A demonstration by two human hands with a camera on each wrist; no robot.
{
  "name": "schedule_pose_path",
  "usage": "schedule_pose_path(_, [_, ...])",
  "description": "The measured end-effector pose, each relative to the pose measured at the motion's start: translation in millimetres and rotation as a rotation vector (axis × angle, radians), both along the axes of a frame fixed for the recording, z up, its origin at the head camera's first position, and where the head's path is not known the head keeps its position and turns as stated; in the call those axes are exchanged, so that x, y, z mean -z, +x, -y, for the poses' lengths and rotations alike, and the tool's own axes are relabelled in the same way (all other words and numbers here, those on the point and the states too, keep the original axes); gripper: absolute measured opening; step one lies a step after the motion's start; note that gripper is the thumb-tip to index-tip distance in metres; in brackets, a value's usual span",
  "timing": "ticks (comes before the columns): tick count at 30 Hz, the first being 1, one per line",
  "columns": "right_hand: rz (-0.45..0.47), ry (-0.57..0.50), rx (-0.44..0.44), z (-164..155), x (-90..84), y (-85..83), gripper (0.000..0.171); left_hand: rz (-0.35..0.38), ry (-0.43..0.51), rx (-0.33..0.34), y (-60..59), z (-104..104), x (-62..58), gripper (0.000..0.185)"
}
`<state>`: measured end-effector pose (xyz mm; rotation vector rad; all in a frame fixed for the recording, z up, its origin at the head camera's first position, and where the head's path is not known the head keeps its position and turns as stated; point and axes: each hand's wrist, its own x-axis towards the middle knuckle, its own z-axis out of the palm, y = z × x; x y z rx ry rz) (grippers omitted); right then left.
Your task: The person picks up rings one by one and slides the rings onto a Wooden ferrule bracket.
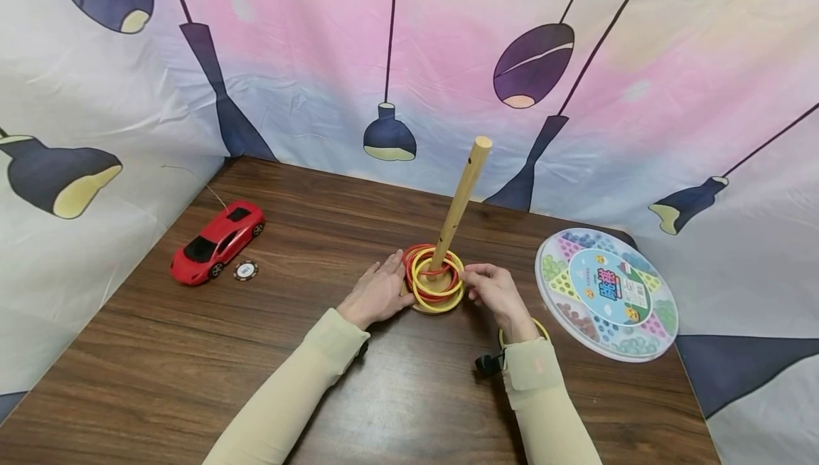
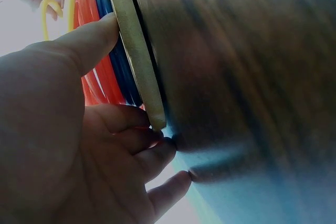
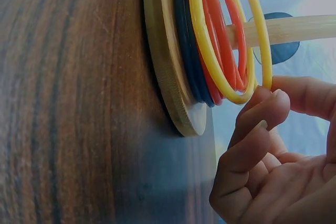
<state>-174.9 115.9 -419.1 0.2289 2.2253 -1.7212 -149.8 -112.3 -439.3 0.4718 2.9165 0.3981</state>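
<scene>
A wooden post (image 1: 462, 202) rises, leaning in the head view, from a round wooden base (image 3: 166, 77). Blue rings (image 3: 188, 59), red rings (image 3: 214, 30) and yellow rings are stacked round its foot. My left hand (image 1: 376, 294) holds the base's left side, thumb and fingers at its edge; the thumb also lies against the rings. Between thumb and forefinger, my right hand (image 1: 495, 293) pinches a yellow ring (image 3: 267, 56) that stands tilted at the top of the stack. Another yellow ring (image 1: 544, 328) shows beside my right wrist; whether it lies under or around it, I cannot tell.
On the left of the wooden table stand a red toy car (image 1: 217, 241) with a thin antenna and a round poker chip (image 1: 246, 270). A round Chinese checkers box (image 1: 608, 287) lies at the right. Printed cloth (image 1: 307, 60) hangs behind the table.
</scene>
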Motion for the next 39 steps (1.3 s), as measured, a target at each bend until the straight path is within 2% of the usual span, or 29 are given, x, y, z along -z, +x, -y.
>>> schedule_pose_path(22, [-0.02,0.02,0.024,-2.4,0.5,4.7,0.029,-0.028,0.015,0.009,-1.1,0.6,4.7,0.069])
schedule_pose_path(31, [-0.057,0.059,0.048,-9.0,-13.0,16.3,0.032,-0.023,0.006,0.014,-0.7,0.9,3.2,0.069])
schedule_pose_path(39, [-0.16,0.131,0.046,-24.0,-31.5,34.8,0.03,-0.024,0.006,0.012,-1.0,0.9,3.3,0.07])
